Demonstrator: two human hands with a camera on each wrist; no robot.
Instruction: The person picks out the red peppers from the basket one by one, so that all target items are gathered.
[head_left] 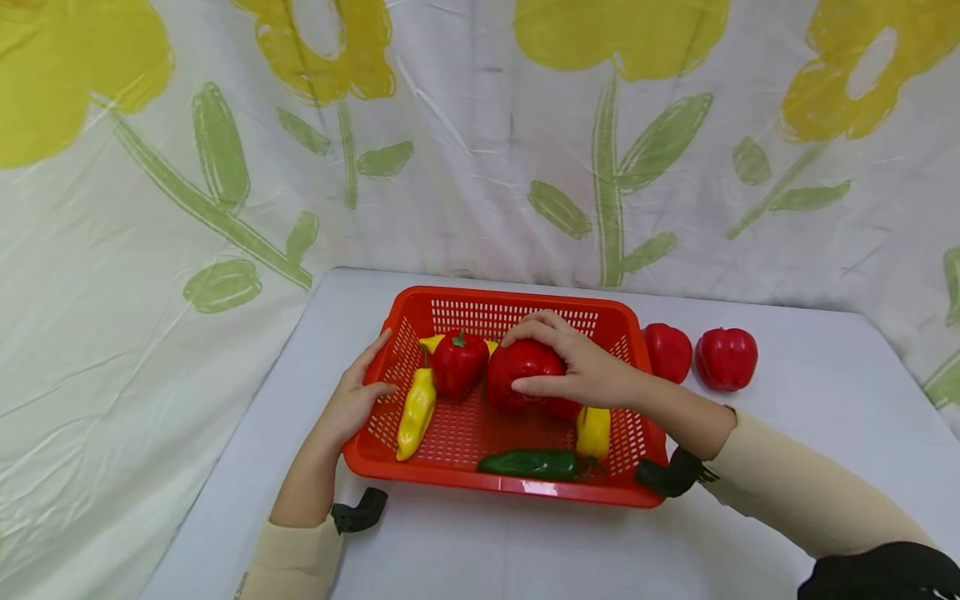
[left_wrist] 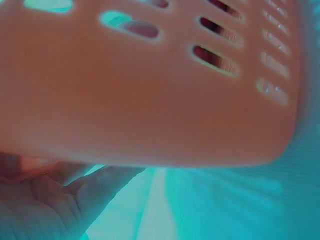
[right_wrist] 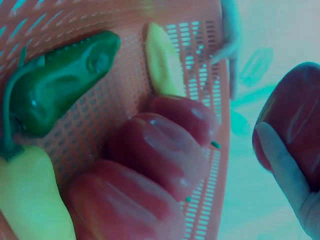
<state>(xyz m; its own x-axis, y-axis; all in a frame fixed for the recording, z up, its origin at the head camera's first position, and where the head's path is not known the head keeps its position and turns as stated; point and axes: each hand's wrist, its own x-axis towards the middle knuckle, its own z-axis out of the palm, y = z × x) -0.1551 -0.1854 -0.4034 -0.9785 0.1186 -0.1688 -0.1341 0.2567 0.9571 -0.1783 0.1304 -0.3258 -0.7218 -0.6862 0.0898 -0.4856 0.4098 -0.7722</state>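
My left hand (head_left: pixel 351 404) grips the left rim of a red plastic basket (head_left: pixel 495 478), thumb over the edge and fingers along the outside. In the left wrist view the basket's slotted wall (left_wrist: pixel 150 115) fills most of the picture. Over the basket, my right hand (head_left: pixel 588 368) holds a red bell pepper (head_left: pixel 517 362), which the right wrist view shows apart from several others below. Inside lie a red bell pepper with a green stem (head_left: pixel 459 362), a long yellow pepper (head_left: pixel 416 414), a green pepper (head_left: pixel 528 464) and another yellow pepper (head_left: pixel 593 433). The held pepper partly hides more red ones.
Two red bell peppers, one nearer (head_left: pixel 667 352) and one farther right (head_left: pixel 726 358), stand on the white table (head_left: pixel 795 433) just right of the basket. A flower-printed curtain (head_left: pixel 465 208) hangs behind the table's far edge.
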